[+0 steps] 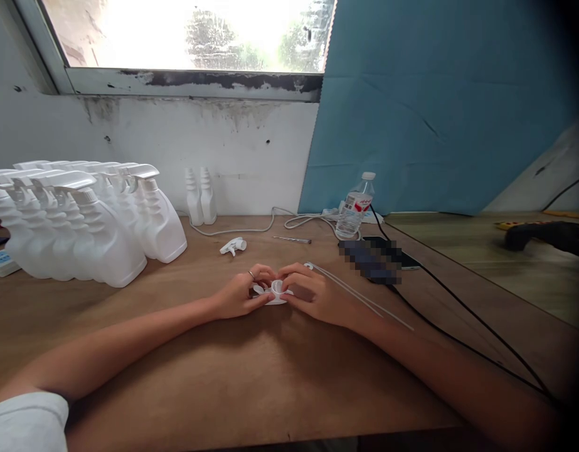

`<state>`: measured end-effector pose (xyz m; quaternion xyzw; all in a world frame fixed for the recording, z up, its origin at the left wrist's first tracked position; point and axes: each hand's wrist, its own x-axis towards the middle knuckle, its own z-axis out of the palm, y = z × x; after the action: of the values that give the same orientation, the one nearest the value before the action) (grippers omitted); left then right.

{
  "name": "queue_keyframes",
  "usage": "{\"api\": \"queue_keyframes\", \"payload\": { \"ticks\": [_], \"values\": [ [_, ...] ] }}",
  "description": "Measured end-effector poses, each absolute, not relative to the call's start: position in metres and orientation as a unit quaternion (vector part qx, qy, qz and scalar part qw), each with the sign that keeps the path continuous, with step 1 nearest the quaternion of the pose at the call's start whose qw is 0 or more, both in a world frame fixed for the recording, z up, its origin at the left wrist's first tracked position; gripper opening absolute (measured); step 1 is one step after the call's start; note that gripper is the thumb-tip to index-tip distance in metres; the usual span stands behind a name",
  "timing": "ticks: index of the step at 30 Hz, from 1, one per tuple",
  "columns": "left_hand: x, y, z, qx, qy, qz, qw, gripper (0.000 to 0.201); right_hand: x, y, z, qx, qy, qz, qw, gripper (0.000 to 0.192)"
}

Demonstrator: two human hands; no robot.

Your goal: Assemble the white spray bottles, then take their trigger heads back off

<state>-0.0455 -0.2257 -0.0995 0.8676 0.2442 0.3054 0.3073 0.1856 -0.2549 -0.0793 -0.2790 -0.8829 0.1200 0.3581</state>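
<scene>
Head view shows a small white spray-trigger head lying low on the brown wooden surface, pinched between both hands near the middle of the frame. The left hand, a ring on one finger, closes its fingertips on the piece's left end; the right hand closes thumb and forefinger on its right end, so the part is steadied from both sides, probably so it cannot twist while being worked. Its long axis seems to run left to right between the two grips, though the fingers hide most of it and I cannot tell which way the nozzle faces. Thin white dip tubes lie just beside the right wrist, slanting away to the right and toward the person, close enough to pick up without reaching.

A loose trigger head rests farther back, near a slim metal tool. Two small white bottles without tops stand against the wall. On the left, a dense group of white spray bottles with triggers fitted stands upright. To the right stand a clear water bottle, a dark phone-like device and black cables running across the surface.
</scene>
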Motion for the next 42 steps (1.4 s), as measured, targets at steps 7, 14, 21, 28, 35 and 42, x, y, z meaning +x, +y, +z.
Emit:
{"api": "queue_keyframes", "payload": {
  "ticks": [7,14,21,28,35,42],
  "values": [
    [-0.047,-0.233,-0.098,0.904,0.254,0.283,0.194,0.034,0.185,-0.257,-0.079,-0.273,-0.893,0.082,0.349,0.008],
    [-0.045,-0.234,-0.096,0.917,0.254,0.261,0.165,0.03,0.185,-0.257,-0.079,-0.275,-0.895,0.059,0.347,0.007],
    [-0.044,-0.232,-0.099,0.926,0.217,0.28,0.128,0.034,0.187,-0.257,-0.073,-0.267,-0.916,0.017,0.3,0.011],
    [-0.043,-0.228,-0.1,0.927,0.207,0.284,0.128,0.029,0.186,-0.258,-0.074,-0.261,-0.915,0.012,0.309,0.01],
    [-0.042,-0.223,-0.104,0.929,0.186,0.298,0.12,0.029,0.186,-0.258,-0.075,-0.253,-0.922,-0.039,0.292,0.013],
    [-0.041,-0.22,-0.108,0.924,0.16,0.337,0.084,0.027,0.176,-0.267,-0.08,-0.294,-0.908,-0.122,0.274,0.02]
  ]
}}
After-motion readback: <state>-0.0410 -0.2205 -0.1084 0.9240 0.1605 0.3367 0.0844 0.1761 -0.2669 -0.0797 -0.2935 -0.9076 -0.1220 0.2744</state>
